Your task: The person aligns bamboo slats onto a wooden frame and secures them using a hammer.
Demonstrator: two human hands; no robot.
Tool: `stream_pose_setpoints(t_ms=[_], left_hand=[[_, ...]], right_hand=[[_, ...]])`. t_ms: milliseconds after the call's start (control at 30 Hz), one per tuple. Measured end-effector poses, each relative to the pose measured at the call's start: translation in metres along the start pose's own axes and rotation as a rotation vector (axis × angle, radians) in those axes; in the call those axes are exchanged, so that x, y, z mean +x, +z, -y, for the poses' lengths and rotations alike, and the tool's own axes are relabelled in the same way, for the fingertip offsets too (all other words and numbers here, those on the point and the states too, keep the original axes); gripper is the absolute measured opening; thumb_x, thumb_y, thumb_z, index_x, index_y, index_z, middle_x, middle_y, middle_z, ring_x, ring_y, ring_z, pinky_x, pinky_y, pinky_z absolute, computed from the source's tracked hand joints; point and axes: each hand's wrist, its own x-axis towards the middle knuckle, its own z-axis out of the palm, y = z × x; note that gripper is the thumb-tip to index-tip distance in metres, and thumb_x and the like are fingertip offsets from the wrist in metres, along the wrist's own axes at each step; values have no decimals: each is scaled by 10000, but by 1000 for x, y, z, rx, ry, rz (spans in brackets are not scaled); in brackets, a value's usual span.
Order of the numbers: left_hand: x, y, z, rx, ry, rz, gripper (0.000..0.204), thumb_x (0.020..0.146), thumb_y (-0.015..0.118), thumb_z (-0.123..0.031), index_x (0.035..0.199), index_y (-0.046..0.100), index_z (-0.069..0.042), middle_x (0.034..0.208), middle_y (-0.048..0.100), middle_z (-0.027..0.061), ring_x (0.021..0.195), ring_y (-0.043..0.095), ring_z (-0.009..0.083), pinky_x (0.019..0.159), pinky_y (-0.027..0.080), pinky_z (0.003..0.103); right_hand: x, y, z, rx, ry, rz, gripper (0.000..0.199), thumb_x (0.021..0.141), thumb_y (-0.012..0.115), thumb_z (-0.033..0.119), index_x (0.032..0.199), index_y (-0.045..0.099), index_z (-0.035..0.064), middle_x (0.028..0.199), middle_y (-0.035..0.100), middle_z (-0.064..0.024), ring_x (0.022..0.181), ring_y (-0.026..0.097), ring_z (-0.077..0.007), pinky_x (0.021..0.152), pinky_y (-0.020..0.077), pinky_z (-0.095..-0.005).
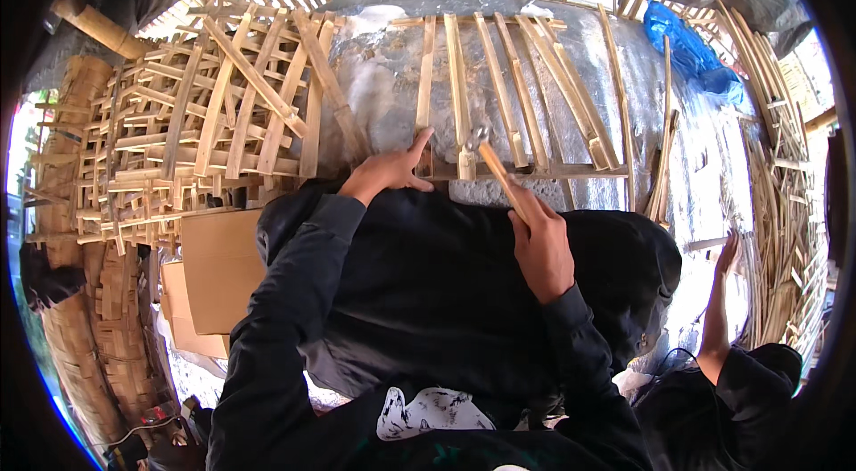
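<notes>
A bamboo frame lies before my lap, its several slats point(458, 83) running away from me between a near crossbar point(571, 172) and a far one. My left hand point(388, 172) rests at the near end of a left-hand slat point(425, 70), thumb and finger spread apart around the joint. In my right hand point(545, 248) is a hammer point(500, 172), gripped by its wooden handle. Its metal head is just above the near crossbar, beside a slat's end. Under that crossbar sits a grey stone block point(508, 194), partly hidden by my dark-clothed legs.
Stacked lattice bamboo frames point(178, 128) rise at left, beside a cardboard box point(223, 270). Blue plastic point(691, 52) lies at far right, near bundled bamboo strips point(776, 230). Another person's raised hand point(727, 255) is close on my right. A silvery sheet point(383, 97) spreads beneath the frame.
</notes>
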Motion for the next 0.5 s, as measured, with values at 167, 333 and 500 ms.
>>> stream_pose_setpoints(t_ms=[167, 333, 500], left_hand=[[2, -1, -6, -4, -32, 53, 1234, 840, 834, -525, 1650, -54, -245, 1041, 699, 303, 1073, 664, 510, 915, 504, 546], [4, 12, 8, 23, 58, -86, 1260, 802, 853, -541, 1670, 15, -179, 1171, 678, 344, 1132, 641, 523, 967, 495, 548], [-3, -2, -16, 9, -71, 76, 1228, 836, 830, -542, 1655, -32, -234, 1132, 680, 330, 1124, 645, 508, 939, 496, 544]], right_hand=[[-3, 8, -3, -72, -4, -28, 500, 1007, 572, 39, 1500, 522, 114, 1029, 617, -235, 882, 640, -476, 735, 498, -535], [-5, 6, 0, -149, 69, 132, 494, 1006, 564, 42, 1492, 517, 115, 983, 620, -220, 826, 629, -462, 723, 505, -536], [-5, 5, 11, -71, -49, -112, 546, 991, 561, 22, 1515, 500, 162, 977, 639, -211, 838, 649, -470, 725, 520, -551]])
